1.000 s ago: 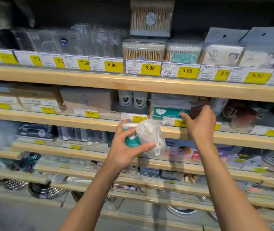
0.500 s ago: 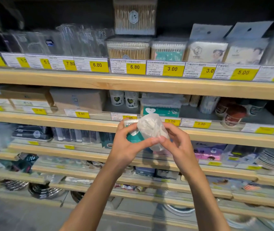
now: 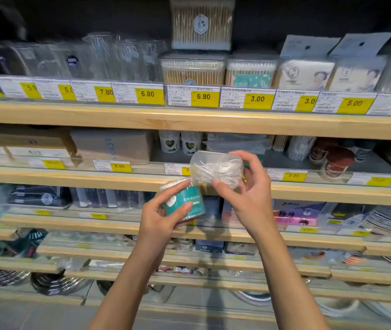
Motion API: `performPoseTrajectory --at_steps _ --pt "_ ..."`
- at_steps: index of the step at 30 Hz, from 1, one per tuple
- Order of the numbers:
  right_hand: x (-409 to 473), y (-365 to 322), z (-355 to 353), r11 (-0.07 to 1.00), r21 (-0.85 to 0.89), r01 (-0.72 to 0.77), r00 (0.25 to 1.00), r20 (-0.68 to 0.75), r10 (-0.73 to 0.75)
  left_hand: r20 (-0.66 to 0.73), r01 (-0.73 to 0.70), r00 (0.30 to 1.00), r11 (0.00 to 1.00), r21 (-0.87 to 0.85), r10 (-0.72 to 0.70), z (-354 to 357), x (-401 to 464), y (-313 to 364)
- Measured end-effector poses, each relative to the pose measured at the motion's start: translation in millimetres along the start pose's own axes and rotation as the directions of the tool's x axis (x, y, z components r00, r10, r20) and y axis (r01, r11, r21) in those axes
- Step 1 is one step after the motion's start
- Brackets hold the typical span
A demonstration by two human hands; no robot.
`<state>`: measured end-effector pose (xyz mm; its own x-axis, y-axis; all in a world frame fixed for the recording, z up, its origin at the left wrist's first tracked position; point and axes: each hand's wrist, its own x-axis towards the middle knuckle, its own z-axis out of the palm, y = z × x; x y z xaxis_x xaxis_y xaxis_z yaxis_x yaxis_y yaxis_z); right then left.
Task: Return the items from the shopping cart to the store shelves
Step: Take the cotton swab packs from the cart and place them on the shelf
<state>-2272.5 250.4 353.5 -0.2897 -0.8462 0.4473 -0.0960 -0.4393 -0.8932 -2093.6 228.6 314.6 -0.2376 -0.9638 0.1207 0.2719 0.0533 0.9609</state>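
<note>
My left hand (image 3: pixel 160 217) grips a round teal-labelled tub of cotton swabs (image 3: pixel 185 204), tilted, in front of the shelves. My right hand (image 3: pixel 249 194) holds a clear plastic box of cotton swabs (image 3: pixel 215 169) just above and to the right of the tub, thumb under it and fingers over its right end. Box and tub touch near the tub's top. Both are held level with the second wooden shelf (image 3: pixel 118 178), in front of its price labels.
Behind the hands, the second shelf carries small white cups (image 3: pixel 180 141), swab packs (image 3: pixel 237 144) and brown paper cups (image 3: pixel 332 158). The top shelf (image 3: pixel 189 120) holds swab boxes (image 3: pixel 193 71) and cotton pad packs. Lower shelves carry plates and steel bowls.
My right hand came back from the second shelf to the items in my left hand and took hold of the clear box, lifting it off the teal tub.
</note>
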Motion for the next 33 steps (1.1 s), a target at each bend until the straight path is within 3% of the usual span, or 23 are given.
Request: performPoseTrajectory --at_steps 8,11,14,20,24,29,33 --pt "4.0 3.9 35.8 0.989 -0.142 0.030 0.999 -0.011 -0.032 0.000 -0.006 1.000 0.991 -0.131 0.006 -33.6 -4.7 12.8" --pt "3.5 2.8 43.1 0.997 -0.009 -0.077 0.995 -0.057 0.076 0.019 0.031 0.999 0.979 -0.203 -0.028 -39.0 -4.7 16.5" --pt "7.1 -1.0 46.4 0.934 0.272 -0.232 0.952 -0.132 0.276 0.050 0.055 0.998 0.971 -0.234 -0.044 -40.1 -4.2 18.8" --pt "8.7 2.4 36.1 0.809 0.453 -0.375 0.904 -0.014 0.427 0.081 0.076 0.995 0.972 -0.221 -0.060 -33.8 -1.8 17.5" --pt "5.5 5.1 23.9 0.832 0.428 -0.354 0.908 -0.056 0.415 0.110 0.083 0.992 0.978 -0.191 -0.062 -23.4 1.1 15.1" --pt "0.4 11.2 -9.0 0.921 0.323 -0.217 0.915 -0.262 0.307 0.196 0.085 0.979 0.983 -0.166 -0.051 0.3 3.5 4.7" --pt "-2.2 9.8 -42.8 0.958 0.209 -0.194 0.903 -0.344 0.258 0.296 0.130 0.952 0.976 -0.177 -0.073 24.9 5.8 -7.4"
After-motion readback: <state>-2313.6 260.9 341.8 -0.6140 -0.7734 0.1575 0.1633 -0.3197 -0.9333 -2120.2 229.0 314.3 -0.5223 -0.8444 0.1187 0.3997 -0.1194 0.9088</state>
